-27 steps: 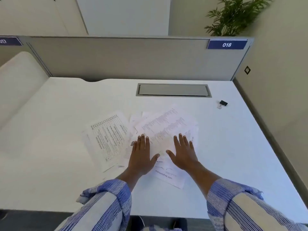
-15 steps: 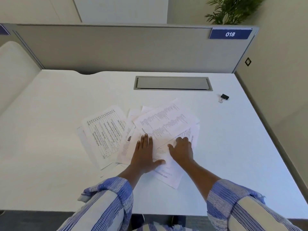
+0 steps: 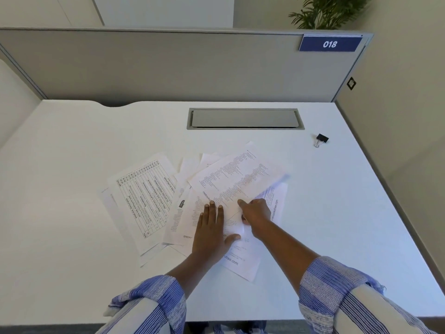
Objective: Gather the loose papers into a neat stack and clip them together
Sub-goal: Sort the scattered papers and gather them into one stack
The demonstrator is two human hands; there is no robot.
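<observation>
- On a white desk [image 3: 72, 213], set within a cubicle: smooth bare top, with a curved notch cut into the far left edge.
- Grey panel [image 3: 156, 68]: stands upright along the back of the desk; a second panel closes the right side.
- Blue sign [image 3: 330, 44]: fixed to the top right corner of the back panel, marked 018 in white.
- Grey cable flap [image 3: 245, 118]: long rectangle set flush into the desk top, near the back, closed.
- Green plant [image 3: 330, 12]: fronds visible beyond the back panel, upper right.
- Small wall socket [image 3: 351, 83]: on the right side panel.
- Loose papers [image 3: 240, 179]: several printed sheets, fanned and overlapping at differing angles, mid-desk. One sheet with a ruled table [image 3: 144, 201] lies furthest left; one sheet of dense text lies on top, angled toward the far right.
- Black binder clip [image 3: 321, 139]: lies on the desk to the far right of the papers, well apart from them, silver handles toward the near side.
- Left hand [image 3: 210, 233]: fully open, palm down, fingers straight and together, thumb spread to the right; pressed flat on the papers.
- Right hand [image 3: 256, 212]: fingers curled, thumb on top of the upper sheet's near edge; appears to pinch that sheet, though the fingers beneath are hidden.
- Sleeves [image 3: 154, 302]: blue and white striped, rolled back at both forearms.
</observation>
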